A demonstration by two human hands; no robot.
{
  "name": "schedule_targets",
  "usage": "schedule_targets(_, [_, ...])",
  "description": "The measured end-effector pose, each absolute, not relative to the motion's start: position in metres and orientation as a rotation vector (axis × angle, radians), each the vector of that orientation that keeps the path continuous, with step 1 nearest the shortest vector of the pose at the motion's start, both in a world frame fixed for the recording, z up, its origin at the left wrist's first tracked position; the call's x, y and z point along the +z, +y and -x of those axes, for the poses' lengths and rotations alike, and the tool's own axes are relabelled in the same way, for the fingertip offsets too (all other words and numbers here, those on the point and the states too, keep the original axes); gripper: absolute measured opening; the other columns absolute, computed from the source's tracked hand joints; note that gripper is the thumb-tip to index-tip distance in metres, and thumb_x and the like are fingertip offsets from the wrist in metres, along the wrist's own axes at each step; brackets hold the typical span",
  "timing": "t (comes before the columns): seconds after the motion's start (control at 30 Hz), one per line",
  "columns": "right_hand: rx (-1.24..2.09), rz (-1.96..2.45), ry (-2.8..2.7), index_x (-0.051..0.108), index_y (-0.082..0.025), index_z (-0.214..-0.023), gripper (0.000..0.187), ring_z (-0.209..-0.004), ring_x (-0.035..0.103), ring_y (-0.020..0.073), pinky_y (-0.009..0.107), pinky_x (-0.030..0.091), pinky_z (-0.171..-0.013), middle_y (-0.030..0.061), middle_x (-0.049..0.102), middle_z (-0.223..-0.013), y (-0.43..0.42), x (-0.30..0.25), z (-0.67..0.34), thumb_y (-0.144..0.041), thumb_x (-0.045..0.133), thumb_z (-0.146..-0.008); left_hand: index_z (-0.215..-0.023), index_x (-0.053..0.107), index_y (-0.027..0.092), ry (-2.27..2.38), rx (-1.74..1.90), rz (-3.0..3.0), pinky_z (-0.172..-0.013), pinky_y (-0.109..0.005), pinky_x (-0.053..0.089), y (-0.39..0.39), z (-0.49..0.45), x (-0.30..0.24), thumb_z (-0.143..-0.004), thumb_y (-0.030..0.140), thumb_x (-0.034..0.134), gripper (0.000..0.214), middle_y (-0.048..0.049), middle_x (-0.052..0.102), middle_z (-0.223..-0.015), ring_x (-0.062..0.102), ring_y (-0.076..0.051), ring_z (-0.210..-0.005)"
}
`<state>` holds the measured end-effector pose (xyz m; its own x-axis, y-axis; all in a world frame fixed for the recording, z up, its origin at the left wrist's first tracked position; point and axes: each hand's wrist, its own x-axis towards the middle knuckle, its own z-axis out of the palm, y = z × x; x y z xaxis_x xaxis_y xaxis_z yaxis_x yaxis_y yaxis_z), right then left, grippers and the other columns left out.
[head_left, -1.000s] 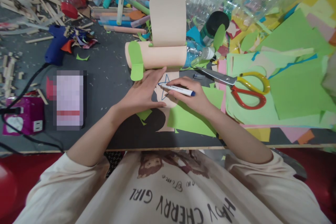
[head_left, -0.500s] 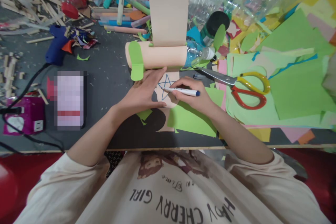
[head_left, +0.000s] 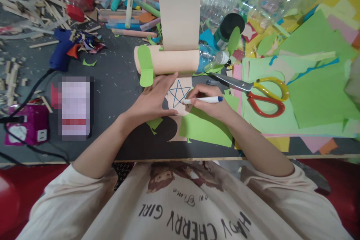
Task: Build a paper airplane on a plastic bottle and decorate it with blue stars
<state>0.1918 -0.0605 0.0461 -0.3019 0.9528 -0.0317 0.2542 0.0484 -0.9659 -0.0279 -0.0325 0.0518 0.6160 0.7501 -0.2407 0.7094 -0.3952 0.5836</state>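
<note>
Wrapped bottle (head_left: pixel 173 60) lies slightly above frame centre. Below it, left hand (head_left: pixel 153 95), spread open, steadies the paper (head_left: pixel 183 111); right hand (head_left: pixel 211 108) grips the marker (head_left: pixel 208 99), tip at the star's (head_left: pixel 179 89) lower lines. Recommended: paper flat, light pressure, lines meeting at corners.

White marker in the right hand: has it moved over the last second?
Yes. Judged against the scissors, the white marker has moved rightward with the right hand, its tip also lower in the view.
</note>
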Motion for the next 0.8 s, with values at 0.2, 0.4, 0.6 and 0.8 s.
schedule_targets(0.2, [1.321, 1.256, -1.636, 0.055, -0.02, -0.062, 0.005, -0.056, 0.047, 0.012, 0.026, 0.034, -0.054, -0.0005, 0.06, -0.06, -0.06, 0.049, -0.193, -0.018, 0.055, -0.067, -0.158, 0.013, 0.024, 1.145, 0.062, -2.183, -0.119, -0.052, 0.029, -0.032, 0.028, 0.052, -0.078, 0.046, 0.074, 0.103, -0.0132, 0.024, -0.163, 0.018, -0.04, -0.151])
schedule_targets(0.4, [1.338, 1.273, -1.634, 0.055, -0.02, -0.059, 0.008, -0.054, 0.045, 0.0109, 0.025, 0.032, -0.053, -0.0015, 0.059, -0.057, -0.061, 0.052, -0.195, -0.018, 0.054, -0.066, -0.159, 0.012, 0.024, 1.161, 0.027, -2.172, -0.12, -0.053, 0.027, -0.033, 0.027, 0.054, -0.079, 0.046, 0.074, 0.103, -0.0133, 0.021, -0.164, 0.015, -0.041, -0.152])
schedule_targets(0.6, [1.29, 1.269, -1.683, 0.055, -0.019, -0.058, 0.011, -0.052, 0.044, 0.0104, 0.026, 0.032, -0.053, -0.002, 0.059, -0.056, -0.06, 0.052, -0.2, -0.016, 0.051, -0.067, -0.158, 0.012, 0.023, 1.16, 0.019, -2.178, -0.119, -0.052, 0.029, -0.032, 0.027, 0.055, -0.079, 0.046, 0.073, 0.103, -0.0136, 0.02, -0.164, 0.015, -0.04, -0.152])
schedule_targets(0.8, [1.268, 1.313, -1.71, 0.054, -0.02, -0.057, 0.011, -0.054, 0.044, 0.0114, 0.026, 0.031, -0.052, -0.0022, 0.058, -0.055, -0.059, 0.052, -0.204, -0.015, 0.051, -0.066, -0.158, 0.013, 0.022, 1.151, 0.031, -2.173, -0.119, -0.05, 0.029, -0.032, 0.027, 0.055, -0.079, 0.047, 0.073, 0.102, -0.0145, 0.021, -0.164, 0.015, -0.039, -0.152])
